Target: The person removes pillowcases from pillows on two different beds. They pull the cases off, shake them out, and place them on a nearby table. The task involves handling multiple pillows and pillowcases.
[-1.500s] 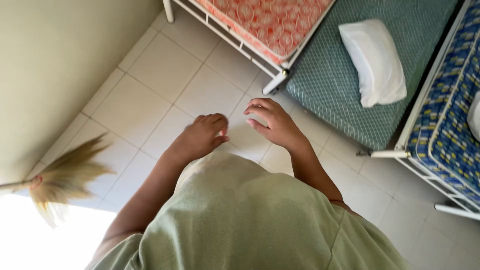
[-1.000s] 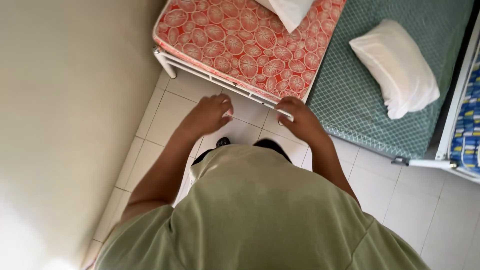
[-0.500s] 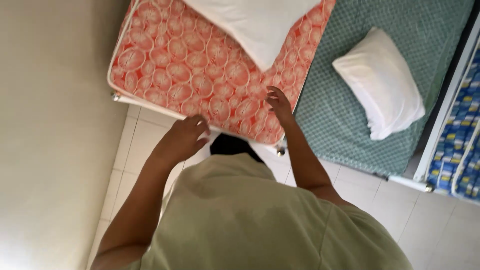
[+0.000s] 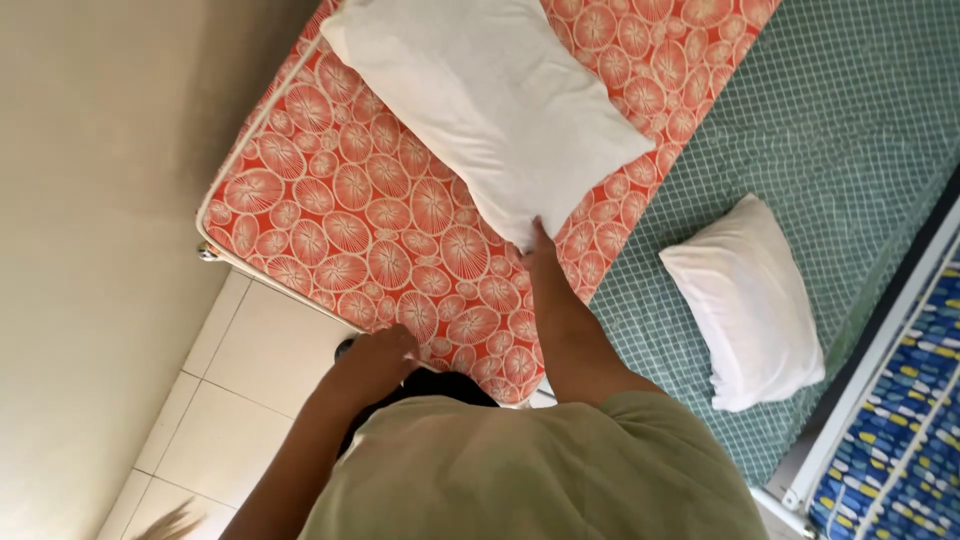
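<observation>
While the right hand [image 4: 540, 240] reaches over the orange mattress [image 4: 340, 215], its fingers meet the near corner of the big pillow [image 4: 490, 100]; the fingertips are hidden under the white cloth, so I cannot tell if they pinch it or only touch it. The pillow lies across the far half of this mattress, tilted, with one corner near the border to the green mattress [image 4: 860, 150]. It looks soft and light, plump in the middle and thin at the corners, so a corner or a short edge seems the easy place to take it; the cloth probably gives and folds under the fingers, and it is not fragile. The left hand [image 4: 375, 360] rests with fingers curled on the near edge of the orange mattress, just above the white frame [image 4: 225, 235], and holds nothing that I can see. A small pillow [image 4: 745, 300] lies on the green mattress, well apart. A wall [image 4: 90, 200] stands close at the left, and a blue patterned mattress [image 4: 900, 450] at the right. Nothing lies between the right hand and the big pillow.
</observation>
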